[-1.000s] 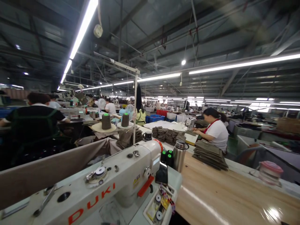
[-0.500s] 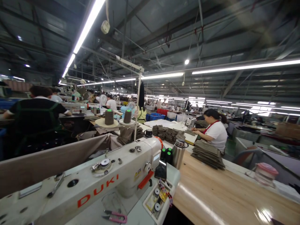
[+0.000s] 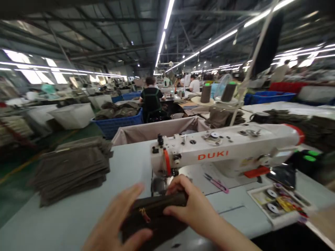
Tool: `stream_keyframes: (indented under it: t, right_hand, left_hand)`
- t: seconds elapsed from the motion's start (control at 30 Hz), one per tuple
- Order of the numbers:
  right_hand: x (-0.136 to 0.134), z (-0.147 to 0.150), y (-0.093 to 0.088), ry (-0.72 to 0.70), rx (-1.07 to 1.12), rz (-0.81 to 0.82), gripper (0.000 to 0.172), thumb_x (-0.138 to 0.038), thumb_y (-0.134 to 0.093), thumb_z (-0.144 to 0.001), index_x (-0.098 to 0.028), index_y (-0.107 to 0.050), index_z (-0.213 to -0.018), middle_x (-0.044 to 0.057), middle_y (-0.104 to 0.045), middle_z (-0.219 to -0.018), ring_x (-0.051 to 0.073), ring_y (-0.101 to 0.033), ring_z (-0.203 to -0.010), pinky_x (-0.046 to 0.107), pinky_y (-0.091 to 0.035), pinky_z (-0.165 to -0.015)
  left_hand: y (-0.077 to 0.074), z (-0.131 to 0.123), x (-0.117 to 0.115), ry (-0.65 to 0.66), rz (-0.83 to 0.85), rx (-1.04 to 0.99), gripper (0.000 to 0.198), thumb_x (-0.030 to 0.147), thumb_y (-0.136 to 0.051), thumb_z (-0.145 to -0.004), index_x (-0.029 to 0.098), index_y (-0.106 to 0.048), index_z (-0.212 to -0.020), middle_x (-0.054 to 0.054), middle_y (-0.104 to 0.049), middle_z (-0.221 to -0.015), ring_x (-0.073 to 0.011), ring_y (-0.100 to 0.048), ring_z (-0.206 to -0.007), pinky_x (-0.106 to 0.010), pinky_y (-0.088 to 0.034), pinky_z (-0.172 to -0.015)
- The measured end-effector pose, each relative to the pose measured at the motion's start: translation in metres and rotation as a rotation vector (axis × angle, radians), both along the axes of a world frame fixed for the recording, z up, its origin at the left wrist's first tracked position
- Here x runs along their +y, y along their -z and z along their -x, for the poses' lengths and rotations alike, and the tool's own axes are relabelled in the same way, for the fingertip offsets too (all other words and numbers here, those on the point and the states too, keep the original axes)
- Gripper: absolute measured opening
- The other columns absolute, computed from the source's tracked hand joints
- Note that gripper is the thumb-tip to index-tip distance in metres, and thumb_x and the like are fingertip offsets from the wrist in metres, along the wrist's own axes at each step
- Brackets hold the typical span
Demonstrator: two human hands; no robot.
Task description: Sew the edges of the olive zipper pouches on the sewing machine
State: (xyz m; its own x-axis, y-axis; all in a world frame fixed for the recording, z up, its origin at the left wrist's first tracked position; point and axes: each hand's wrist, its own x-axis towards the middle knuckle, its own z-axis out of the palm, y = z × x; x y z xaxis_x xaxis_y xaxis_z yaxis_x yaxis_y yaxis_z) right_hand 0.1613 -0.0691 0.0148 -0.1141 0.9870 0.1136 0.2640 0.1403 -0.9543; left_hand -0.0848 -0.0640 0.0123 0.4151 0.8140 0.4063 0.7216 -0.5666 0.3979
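Observation:
A dark brown fabric piece with a zipper lies on the pale table just in front of the needle end of a white DUKI sewing machine. My right hand grips its right side, thumb and fingers pinched over the upper edge near the presser foot. My left hand rests on its left side, fingers stretched over the cloth and thumb under the lower edge. The view is blurred by motion.
A stack of olive-brown fabric pieces sits on the table at left. Pink thread snips and a white tray of bobbins lie at right. Thread cones stand behind the machine. A blue crate and a seated person are beyond.
The view has swung left and down from the far workers to the machine's needle end. Both my hands and the dark zippered piece have come into view.

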Motion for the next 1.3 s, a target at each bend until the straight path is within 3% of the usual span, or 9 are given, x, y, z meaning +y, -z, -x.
stream_keyframes:
  t: [0.07, 0.2, 0.3, 0.43, 0.73, 0.97, 1.03, 1.17, 1.3]
  right_hand:
    - [-0.002, 0.003, -0.002, -0.045, 0.133, 0.012, 0.042, -0.009, -0.074, -0.063, -0.023, -0.05, -0.094, -0.004, -0.064, -0.092, 0.015, -0.059, -0.087, 0.027, -0.044, -0.076]
    - [-0.003, -0.009, -0.002, -0.025, 0.201, -0.014, 0.026, -0.023, -0.068, -0.076, -0.023, -0.047, -0.091, 0.003, -0.063, -0.107, 0.014, -0.058, -0.078, 0.027, -0.046, -0.069]
    - [0.002, -0.023, 0.0, -0.05, -0.003, -0.074, 0.013, -0.031, -0.063, -0.084, -0.022, -0.054, -0.082, 0.003, -0.061, -0.113, 0.015, -0.058, -0.083, 0.029, -0.045, -0.07]
    - [0.003, -0.029, -0.001, -0.169, -0.078, -0.096, 0.02, -0.036, -0.053, -0.091, -0.023, -0.058, -0.076, 0.001, -0.06, -0.113, 0.018, -0.058, -0.098, 0.031, -0.045, -0.08]
    - [-0.006, -0.028, -0.012, -0.315, 0.032, -0.001, 0.034, -0.045, -0.053, -0.091, -0.019, -0.054, -0.069, 0.005, -0.065, -0.101, 0.022, -0.058, -0.099, 0.036, -0.042, -0.089]
    - [-0.01, -0.032, -0.02, -0.338, -0.016, -0.039, 0.023, -0.044, -0.055, -0.091, -0.025, -0.067, -0.093, 0.005, -0.051, -0.132, 0.025, -0.046, -0.124, 0.04, -0.032, -0.106]
    - [-0.009, -0.032, -0.021, -0.377, -0.082, -0.024, 0.028, -0.046, -0.051, -0.092, -0.025, -0.069, -0.095, 0.006, -0.054, -0.129, 0.025, -0.049, -0.12, 0.039, -0.034, -0.105]
    - [-0.004, -0.033, -0.01, -0.418, -0.103, 0.181, 0.042, -0.053, -0.044, -0.093, -0.02, -0.067, -0.083, 0.004, -0.066, -0.089, 0.022, -0.061, -0.086, 0.032, -0.05, -0.08]
    - [0.002, -0.036, 0.013, -0.31, -0.096, 0.3, 0.045, -0.06, -0.051, -0.086, -0.02, -0.07, -0.092, 0.005, -0.07, -0.095, 0.027, -0.063, -0.094, 0.034, -0.05, -0.085]
  left_hand:
    - [-0.005, -0.017, -0.006, -0.016, 0.146, -0.026, 0.06, 0.043, -0.073, -0.075, 0.033, -0.052, -0.13, -0.004, -0.06, -0.126, -0.03, -0.057, -0.112, -0.037, -0.047, -0.097]
    - [-0.019, -0.047, 0.0, -0.018, 0.544, -0.269, 0.026, 0.03, -0.063, -0.085, 0.029, -0.065, -0.111, -0.001, -0.069, -0.106, -0.0237, -0.064, -0.097, -0.031, -0.049, -0.086]
    - [-0.026, -0.047, 0.003, 0.102, 0.84, -0.565, 0.031, 0.03, -0.062, -0.086, 0.022, -0.06, -0.117, -0.005, -0.07, -0.103, -0.0237, -0.065, -0.095, -0.031, -0.05, -0.082]
    - [-0.026, -0.039, 0.004, 0.17, 1.077, -0.761, 0.041, 0.035, -0.069, -0.083, 0.016, -0.055, -0.118, -0.007, -0.07, -0.09, -0.0229, -0.067, -0.08, -0.028, -0.05, -0.068]
    - [-0.026, -0.042, -0.008, 0.201, 1.128, -0.902, 0.033, 0.034, -0.067, -0.086, 0.014, -0.06, -0.112, -0.008, -0.067, -0.099, -0.0209, -0.064, -0.089, -0.029, -0.047, -0.079]
    - [-0.032, -0.043, -0.006, 0.146, 1.001, -0.792, 0.03, 0.033, -0.064, -0.087, 0.015, -0.062, -0.111, -0.007, -0.067, -0.1, -0.02, -0.061, -0.09, -0.028, -0.046, -0.079]
    - [-0.036, -0.043, -0.002, 0.129, 1.008, -0.785, 0.028, 0.032, -0.065, -0.086, 0.015, -0.063, -0.108, -0.007, -0.067, -0.097, -0.0189, -0.061, -0.088, -0.027, -0.045, -0.077]
    - [-0.037, -0.042, 0.009, 0.123, 1.138, -0.827, 0.029, 0.033, -0.07, -0.079, 0.013, -0.063, -0.098, -0.005, -0.066, -0.086, -0.0149, -0.059, -0.074, -0.024, -0.044, -0.068]
    - [-0.03, -0.042, 0.018, 0.114, 1.26, -0.861, 0.035, 0.034, -0.074, -0.071, 0.012, -0.063, -0.095, -0.005, -0.064, -0.082, -0.0125, -0.057, -0.065, -0.024, -0.045, -0.064]
